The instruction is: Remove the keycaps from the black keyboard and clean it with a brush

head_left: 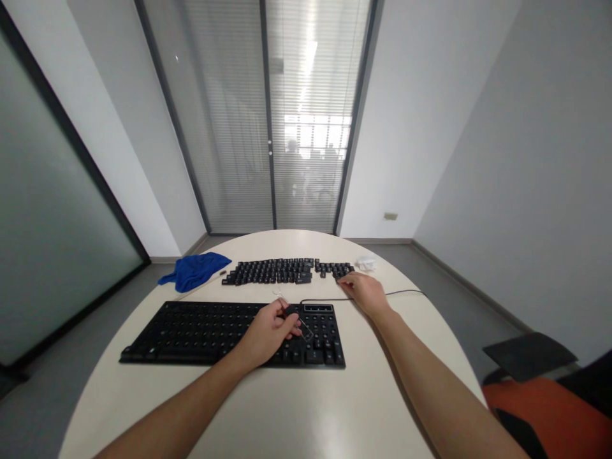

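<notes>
1. L hand (268, 328) curled round wire tool (292, 310), over kbd (215, 331) on table (306, 408).
2. R hand (361, 290): fingertips nearly together at loose caps (272, 271) beyond kbd; can't tell if gripping one.
3. Risk: stray finger may knock caps out of line; R arm snagging cable (401, 292) could drag kbd.
4. Table pale, rounded; blue cloth (198, 271) at left. Room: grey floor, blinds (310, 95), orange chair (549, 408) at right.
</notes>
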Action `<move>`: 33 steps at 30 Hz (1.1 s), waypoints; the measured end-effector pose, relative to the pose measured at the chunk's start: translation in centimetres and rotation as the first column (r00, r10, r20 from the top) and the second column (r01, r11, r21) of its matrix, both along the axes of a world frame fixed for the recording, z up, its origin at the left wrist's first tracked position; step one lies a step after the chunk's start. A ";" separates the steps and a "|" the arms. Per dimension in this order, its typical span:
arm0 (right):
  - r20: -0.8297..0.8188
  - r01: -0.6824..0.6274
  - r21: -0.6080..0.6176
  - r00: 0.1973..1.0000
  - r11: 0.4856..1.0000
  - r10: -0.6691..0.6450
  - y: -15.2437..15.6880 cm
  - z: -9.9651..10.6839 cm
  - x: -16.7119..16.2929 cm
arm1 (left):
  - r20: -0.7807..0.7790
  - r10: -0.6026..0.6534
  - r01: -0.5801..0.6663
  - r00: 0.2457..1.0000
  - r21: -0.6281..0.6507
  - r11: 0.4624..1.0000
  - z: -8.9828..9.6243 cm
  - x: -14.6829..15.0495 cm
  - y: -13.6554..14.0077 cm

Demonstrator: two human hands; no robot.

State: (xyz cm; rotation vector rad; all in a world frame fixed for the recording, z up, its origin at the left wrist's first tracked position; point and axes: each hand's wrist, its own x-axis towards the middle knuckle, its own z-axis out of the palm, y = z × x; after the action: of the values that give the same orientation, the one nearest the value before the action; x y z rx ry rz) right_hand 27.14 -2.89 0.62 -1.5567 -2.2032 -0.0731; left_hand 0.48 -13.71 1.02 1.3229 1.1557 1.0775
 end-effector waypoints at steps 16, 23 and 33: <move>-0.376 -0.440 -0.497 0.886 0.748 0.271 -3.5 3.1 -0.8 | -0.383 -0.068 0.171 0.921 0.242 0.955 1.6 0.4 -1.4; -0.408 -0.479 -0.482 0.864 0.734 0.295 -3.0 2.2 -0.9 | -0.585 0.016 0.271 0.811 0.400 0.876 1.6 1.2 -2.1; -0.332 -0.531 -0.358 0.841 0.768 0.427 -3.9 3.6 -1.6 | -0.613 0.005 0.288 0.790 0.378 0.880 1.6 1.2 -1.9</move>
State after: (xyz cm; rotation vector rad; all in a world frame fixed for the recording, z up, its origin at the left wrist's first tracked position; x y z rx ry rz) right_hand 25.56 -6.81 4.27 -1.0541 -2.4543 0.7796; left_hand 1.73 -15.57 2.61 2.2116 1.2569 0.8543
